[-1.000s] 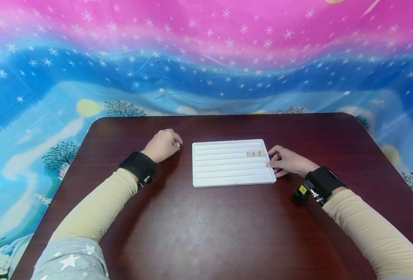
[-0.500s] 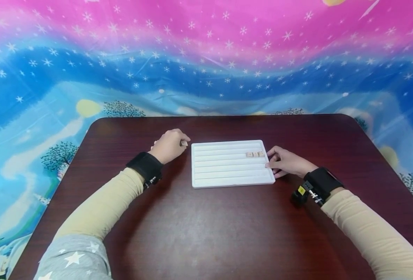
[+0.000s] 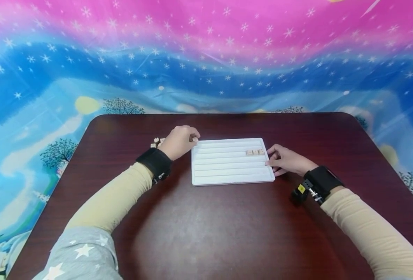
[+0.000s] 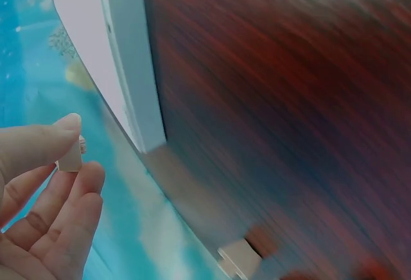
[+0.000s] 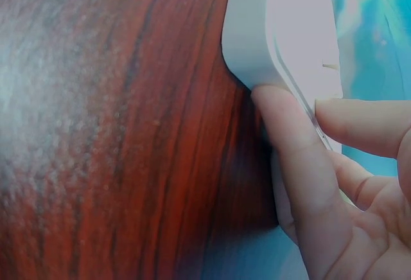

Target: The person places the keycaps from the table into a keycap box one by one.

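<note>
Thumb and fingers of my left hand (image 3: 180, 140) pinch a small wooden block (image 4: 70, 160), which has a raised pattern on one side in the left wrist view. This hand is at the far left corner of a white ridged tray (image 3: 227, 167); whether the block touches the tray I cannot tell. My right hand (image 3: 286, 160) grips the tray's right edge, thumb on the rim and other fingers along its outer side. Three wooden blocks (image 3: 255, 153) sit side by side at the right end of one of the tray's upper grooves.
Several loose wooden blocks (image 3: 156, 142) lie on the dark brown table (image 3: 206, 225) behind my left wrist, partly hidden by the hand. A patterned cloth (image 3: 206, 70) hangs just past the table's far edge.
My left hand has moved right, with the block in its fingers, from beside the tray to its far left corner. Loose blocks behind it have come into sight. My right hand stays put.
</note>
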`<state>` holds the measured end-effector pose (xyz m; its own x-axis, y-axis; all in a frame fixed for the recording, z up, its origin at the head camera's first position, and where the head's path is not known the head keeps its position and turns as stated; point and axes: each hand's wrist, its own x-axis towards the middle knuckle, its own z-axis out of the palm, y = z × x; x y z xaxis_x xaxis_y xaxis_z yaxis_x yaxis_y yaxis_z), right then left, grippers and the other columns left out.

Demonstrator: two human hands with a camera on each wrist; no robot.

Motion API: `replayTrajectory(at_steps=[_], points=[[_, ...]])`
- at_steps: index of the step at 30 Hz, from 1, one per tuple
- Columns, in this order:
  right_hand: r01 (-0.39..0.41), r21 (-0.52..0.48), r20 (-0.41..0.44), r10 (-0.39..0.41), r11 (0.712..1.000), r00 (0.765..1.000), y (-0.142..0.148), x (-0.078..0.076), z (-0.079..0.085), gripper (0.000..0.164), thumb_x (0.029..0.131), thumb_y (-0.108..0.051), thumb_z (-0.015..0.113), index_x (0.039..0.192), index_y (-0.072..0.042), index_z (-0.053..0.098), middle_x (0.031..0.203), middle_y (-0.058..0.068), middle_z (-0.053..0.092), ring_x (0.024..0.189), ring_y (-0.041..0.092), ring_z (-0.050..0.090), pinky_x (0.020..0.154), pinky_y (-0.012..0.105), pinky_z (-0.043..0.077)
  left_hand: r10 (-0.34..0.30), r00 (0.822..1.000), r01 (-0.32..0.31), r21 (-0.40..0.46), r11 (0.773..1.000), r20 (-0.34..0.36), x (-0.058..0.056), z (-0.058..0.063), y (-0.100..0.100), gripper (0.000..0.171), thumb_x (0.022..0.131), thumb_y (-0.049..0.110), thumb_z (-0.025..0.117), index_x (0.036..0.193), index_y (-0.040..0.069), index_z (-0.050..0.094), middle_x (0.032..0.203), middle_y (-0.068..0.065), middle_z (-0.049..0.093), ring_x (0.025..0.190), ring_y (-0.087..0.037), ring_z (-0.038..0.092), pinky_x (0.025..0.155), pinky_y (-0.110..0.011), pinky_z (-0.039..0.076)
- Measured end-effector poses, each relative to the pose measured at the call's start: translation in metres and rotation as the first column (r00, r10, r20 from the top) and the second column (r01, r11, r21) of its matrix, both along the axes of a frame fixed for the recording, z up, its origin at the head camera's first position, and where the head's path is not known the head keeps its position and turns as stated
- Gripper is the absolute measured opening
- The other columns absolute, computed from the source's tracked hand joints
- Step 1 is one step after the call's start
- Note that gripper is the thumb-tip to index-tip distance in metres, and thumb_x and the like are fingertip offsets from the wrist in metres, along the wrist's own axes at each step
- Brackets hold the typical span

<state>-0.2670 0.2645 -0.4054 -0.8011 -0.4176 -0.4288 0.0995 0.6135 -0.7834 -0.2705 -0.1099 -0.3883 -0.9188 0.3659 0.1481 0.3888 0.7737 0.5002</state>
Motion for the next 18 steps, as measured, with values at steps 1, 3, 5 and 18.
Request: replayTrajectory(at_steps=[1,3,5,18], points=[[-0.003,-0.001,0.001,0.003,1.000,1.000,0.000,0.000,0.000,0.048,0.103,-0.005,0.059,0.139,0.011,0.031,0.104,0.020,0.051,0.082,0.024,0.059,0.070,0.035,0.060,-0.006,1.000,0.006,0.002,1.000,0.003,0.000,0.000,0.003,0.020,0.095,0.001,0.069,0.114,-0.001,0.075,0.107,-0.014,0.071,0.095,-0.025,0.065,0.084,-0.038,0.053],[-0.002,-0.001,0.001,0.002,1.000,1.000,0.000,0.000,0.000,0.048,0.103,-0.004,0.059,0.139,0.011,0.031,0.104,0.020,0.050,0.082,0.024,0.058,0.070,0.035,0.060,-0.016,1.000,0.016,0.004,1.000,0.013,-0.001,-0.001,0.008,0.019,0.095,0.001,0.070,0.113,0.000,0.075,0.106,-0.013,0.071,0.095,-0.025,0.064,0.084,-0.038,0.053],[-0.004,-0.001,-0.003,0.004,1.000,1.000,0.001,0.000,0.001,0.048,0.103,-0.004,0.059,0.139,0.012,0.031,0.104,0.020,0.051,0.081,0.024,0.059,0.070,0.035,0.060,-0.027,0.999,0.027,0.000,1.000,0.023,-0.003,-0.001,0.015,0.018,0.094,0.002,0.071,0.112,0.001,0.075,0.105,-0.013,0.071,0.096,-0.025,0.064,0.086,-0.038,0.052],[0.005,-0.007,-0.014,-0.005,1.000,1.000,0.001,0.001,-0.002,0.046,0.103,-0.004,0.060,0.138,0.011,0.034,0.103,0.020,0.051,0.080,0.024,0.061,0.070,0.034,0.060,-0.089,0.994,0.093,-0.062,0.994,0.062,-0.007,0.000,0.048,0.019,0.097,0.005,0.070,0.115,0.001,0.074,0.110,-0.012,0.073,0.104,-0.024,0.067,0.093,-0.037,0.051]])
